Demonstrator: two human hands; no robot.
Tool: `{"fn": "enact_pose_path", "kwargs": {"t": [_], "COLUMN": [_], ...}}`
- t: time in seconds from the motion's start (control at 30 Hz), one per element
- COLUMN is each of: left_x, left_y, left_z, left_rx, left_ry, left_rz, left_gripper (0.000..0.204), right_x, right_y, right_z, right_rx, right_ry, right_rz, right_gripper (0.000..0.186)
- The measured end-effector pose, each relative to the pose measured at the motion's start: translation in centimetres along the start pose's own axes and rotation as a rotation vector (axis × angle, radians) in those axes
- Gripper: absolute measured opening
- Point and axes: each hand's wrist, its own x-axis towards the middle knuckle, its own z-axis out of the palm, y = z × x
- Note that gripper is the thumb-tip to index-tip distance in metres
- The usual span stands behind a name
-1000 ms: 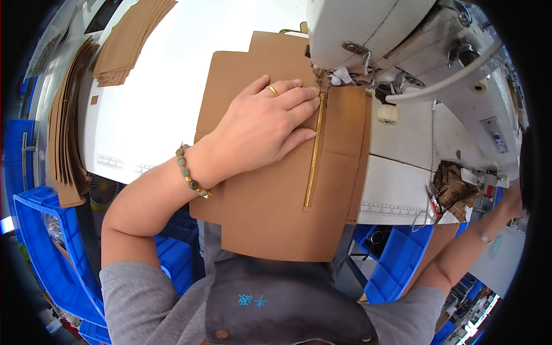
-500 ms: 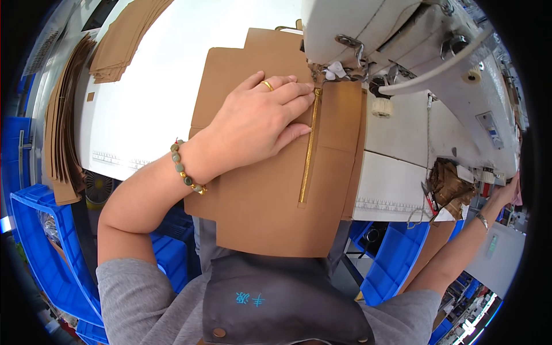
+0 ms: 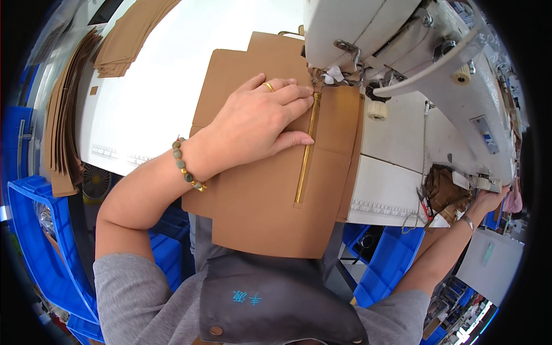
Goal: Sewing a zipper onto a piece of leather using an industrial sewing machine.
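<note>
My left hand (image 3: 261,118) lies flat on a brown leather-like panel (image 3: 270,221), fingers stretched out and thumb apart. Its fingertips touch the panel beside a gold metal zipper (image 3: 306,152), which runs lengthwise in a slot. The zipper's far end sits close to the presser foot area of a white sewing machine (image 3: 362,34). The panel's near edge overhangs the table in front of my apron. Far to the right, my right hand (image 3: 490,200) is at the machine's end; its fingers are mostly hidden there, so what they touch cannot be made out.
Stacked brown pieces (image 3: 129,40) lie at the back left, with more brown sheets (image 3: 64,115) hanging at the table's left edge. Red-handled snips (image 3: 424,204) and a crumpled brown bundle (image 3: 445,190) sit at right. Blue crates (image 3: 54,247) stand below.
My right hand has moved slightly left and down at the machine's end. My left thumb has slid a little nearer along the zipper. The view has shifted slightly.
</note>
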Motion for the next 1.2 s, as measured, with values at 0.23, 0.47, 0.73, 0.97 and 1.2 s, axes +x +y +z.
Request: {"fn": "enact_pose_path", "kwargs": {"t": [0.23, 0.47, 0.73, 0.97, 1.2], "left_x": [0.1, 0.2, 0.3, 0.3, 0.1], "left_y": [0.2, 0.0, 0.1, -0.1, 0.1], "left_z": [-0.2, -0.1, -0.3, -0.4, -0.3], "left_rx": [-0.024, -0.001, 0.001, 0.010, 0.030], "left_ry": [-0.012, 0.011, -0.023, -0.031, -0.040], "left_rz": [-0.016, 0.016, -0.004, 0.001, 0.006], "left_gripper": [0.059, 0.060, 0.061, 0.062, 0.063], "right_x": [-9.1, -24.9, -30.4, -31.2, -31.8], "right_y": [-5.6, -4.8, -3.1, 0.3, -0.4], "right_z": [6.5, 18.0, 30.1, 33.2, 33.2], "right_rx": [-0.879, -0.701, -0.764, -0.533, -0.532], "right_ry": [0.228, -0.463, -1.017, -0.892, -0.893], "right_rz": [-0.894, -1.167, -0.180, -0.222, -0.149], "right_gripper": [0.039, 0.023, 0.012, 0.015, 0.033]}}
